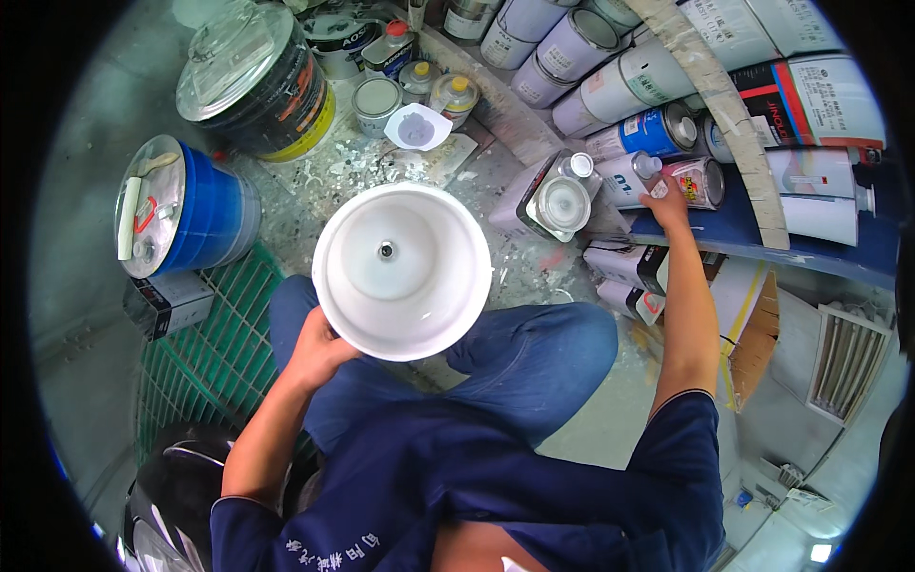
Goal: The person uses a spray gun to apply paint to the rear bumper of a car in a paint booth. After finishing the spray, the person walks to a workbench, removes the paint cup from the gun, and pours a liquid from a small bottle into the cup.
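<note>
My left hand (324,348) grips the lower left rim of a white spray-gun cup (434,315), held above my lap. The cup's open mouth faces up, and a small dark round hole shows at its bottom. On the right, my right arm stretches to the shelf. There my right hand (667,202) is closed around the upper part of a white can (621,179) with a grey cap; some of its fingers are hidden. A pink and dark tin (701,183) stands right beside that hand. To the left of the can is a square metal can (522,200) carrying a clear round cup (562,204).
Paint-spotted floor (295,195) lies ahead. Nearby stand a blue bucket (214,200), a black and yellow bucket (286,105) and a small shallow white cup (417,127). Many tins (572,48) fill the curved shelf. A cardboard box (753,324) is at right, a green grate (214,343) at left.
</note>
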`<state>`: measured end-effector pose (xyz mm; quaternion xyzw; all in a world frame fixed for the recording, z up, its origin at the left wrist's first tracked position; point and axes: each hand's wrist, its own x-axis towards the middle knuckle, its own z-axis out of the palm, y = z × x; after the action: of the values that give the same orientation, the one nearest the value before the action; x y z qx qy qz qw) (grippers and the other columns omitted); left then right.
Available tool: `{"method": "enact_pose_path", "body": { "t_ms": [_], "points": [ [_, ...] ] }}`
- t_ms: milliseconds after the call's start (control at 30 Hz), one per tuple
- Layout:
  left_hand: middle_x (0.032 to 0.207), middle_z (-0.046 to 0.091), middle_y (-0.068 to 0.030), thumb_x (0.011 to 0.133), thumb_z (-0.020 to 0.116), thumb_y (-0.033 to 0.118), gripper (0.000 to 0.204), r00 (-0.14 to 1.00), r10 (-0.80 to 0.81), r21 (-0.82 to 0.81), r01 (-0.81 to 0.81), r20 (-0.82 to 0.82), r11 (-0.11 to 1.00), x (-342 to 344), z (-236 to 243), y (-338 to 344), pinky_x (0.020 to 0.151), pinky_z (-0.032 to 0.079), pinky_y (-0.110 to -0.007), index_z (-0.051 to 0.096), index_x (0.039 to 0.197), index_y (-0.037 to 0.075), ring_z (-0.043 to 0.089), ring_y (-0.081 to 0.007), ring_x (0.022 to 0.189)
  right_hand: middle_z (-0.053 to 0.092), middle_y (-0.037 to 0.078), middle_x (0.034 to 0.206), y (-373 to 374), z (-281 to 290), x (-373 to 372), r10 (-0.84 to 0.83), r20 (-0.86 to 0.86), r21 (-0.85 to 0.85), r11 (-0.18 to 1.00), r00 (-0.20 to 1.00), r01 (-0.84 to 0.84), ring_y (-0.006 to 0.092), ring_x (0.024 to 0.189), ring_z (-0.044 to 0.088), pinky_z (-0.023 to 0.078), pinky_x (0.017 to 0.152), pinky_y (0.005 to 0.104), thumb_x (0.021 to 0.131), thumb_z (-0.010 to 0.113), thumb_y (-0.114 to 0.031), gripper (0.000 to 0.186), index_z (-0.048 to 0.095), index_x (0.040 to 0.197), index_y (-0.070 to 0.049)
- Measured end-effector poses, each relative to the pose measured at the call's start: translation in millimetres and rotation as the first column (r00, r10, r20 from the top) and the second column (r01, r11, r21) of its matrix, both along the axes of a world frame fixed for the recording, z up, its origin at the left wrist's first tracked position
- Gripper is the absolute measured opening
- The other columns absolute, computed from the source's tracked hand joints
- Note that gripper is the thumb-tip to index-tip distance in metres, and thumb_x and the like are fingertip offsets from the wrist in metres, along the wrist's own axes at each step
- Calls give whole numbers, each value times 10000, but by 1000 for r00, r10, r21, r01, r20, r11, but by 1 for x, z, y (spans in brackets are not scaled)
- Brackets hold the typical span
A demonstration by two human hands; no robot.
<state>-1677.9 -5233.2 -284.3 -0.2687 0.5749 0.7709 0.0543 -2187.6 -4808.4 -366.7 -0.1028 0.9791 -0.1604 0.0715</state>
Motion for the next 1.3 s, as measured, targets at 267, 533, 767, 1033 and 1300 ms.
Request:
{"method": "enact_pose_path", "body": {
  "t_ms": [267, 533, 767, 1033, 1300],
  "points": [
    [1130, 652, -79, 652, 659, 6, 560, 986, 121, -38, -118, 111, 992, 29, -43, -6, 892, 466, -336, 618, 1210, -6, 596, -229, 1071, 648, 208, 1204, -22, 44, 42, -30, -193, -169, 986, 981, -3, 353, 1150, 612, 478, 968, 406, 645, 853, -214, 732, 557, 1287, -21],
    [1084, 649, -128, 588, 516, 90, 581, 999, 32, 15, -32, 26, 999, -15, -14, 9, 997, 413, -352, 623, 1143, -43, 583, -259, 1112, 580, 244, 1231, -28, 128, 126, -109, -384, -317, 948, 917, -19, 360, 1135, 595, 476, 952, 415, 729, 823, -238, 721, 508, 1299, 71],
    [1072, 643, -61, 658, 532, 69, 512, 996, -62, 47, 65, -68, 997, -52, -19, 16, 801, 413, -267, 630, 1154, -10, 568, -161, 975, 558, 206, 1190, -66, 220, 207, 413, -442, 24, 893, 796, -450, 379, 992, 626, 535, 814, 415, 778, 782, -236, 518, 625, 1241, -67],
    [1037, 670, -61, 730, 637, 95, 423, 984, -107, -9, 107, -140, 994, -66, -58, 24, 783, 478, -292, 606, 1135, -24, 598, -140, 886, 558, 184, 1143, -123, 287, 258, 703, -228, 223, 711, 674, -667, 365, 957, 622, 543, 751, 433, 726, 808, -239, 557, 641, 1245, -124],
    [1006, 677, -63, 726, 640, 59, 416, 992, -74, 13, 76, -101, 997, -62, -75, 36, 791, 475, -288, 616, 1132, -30, 600, -137, 883, 559, 169, 1089, -163, 314, 269, 828, -15, 327, 534, 561, -780, 338, 930, 610, 524, 740, 422, 717, 806, -206, 551, 642, 1232, -102]
  ]
}}
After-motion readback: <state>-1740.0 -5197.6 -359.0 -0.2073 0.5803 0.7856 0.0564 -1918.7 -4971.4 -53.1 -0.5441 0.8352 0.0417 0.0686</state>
